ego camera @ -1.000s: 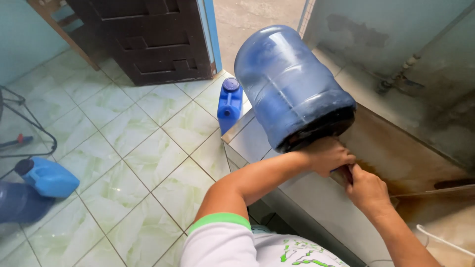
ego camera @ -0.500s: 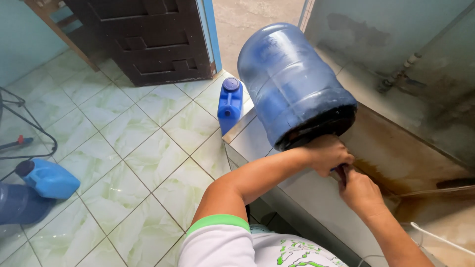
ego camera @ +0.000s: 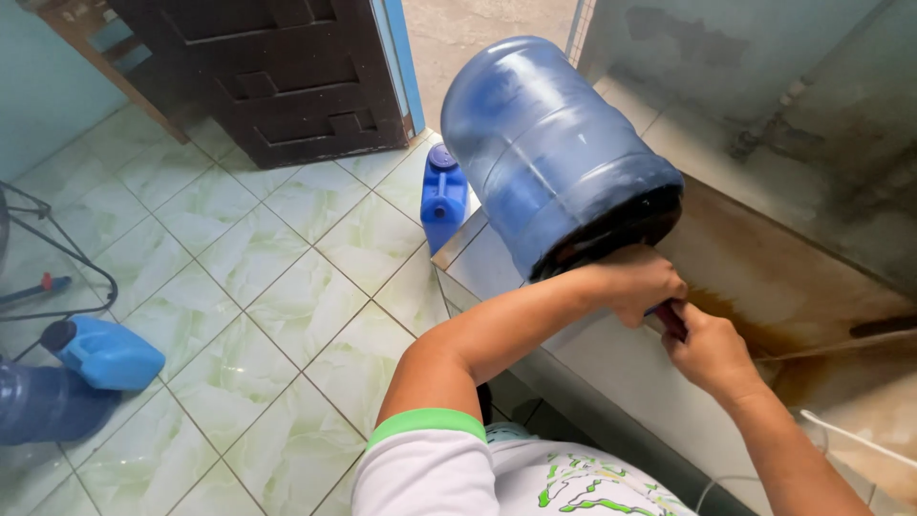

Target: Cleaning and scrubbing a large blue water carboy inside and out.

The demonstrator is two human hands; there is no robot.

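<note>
A large blue water jug (ego camera: 544, 143) lies tilted on a tiled ledge (ego camera: 611, 354), its base pointing up and away and its dark mouth end toward me. My left hand (ego camera: 640, 282) is closed around the neck at that mouth end. Just below it, my right hand (ego camera: 712, 354) is shut on a thin dark red handle (ego camera: 671, 317) that runs up toward the jug's mouth. The mouth itself is hidden behind my left hand.
A small blue jerrycan (ego camera: 444, 196) stands on the floor behind the ledge. Another blue jerrycan (ego camera: 105, 354) and a second large jug (ego camera: 38, 401) lie at the left. A dark wooden door (ego camera: 277, 76) is behind. The stained basin wall (ego camera: 783, 277) and a white cord (ego camera: 850, 435) are on the right.
The jug has shifted only slightly on the ledge. Both hands stay at its mouth end, the right one a little nearer the left.
</note>
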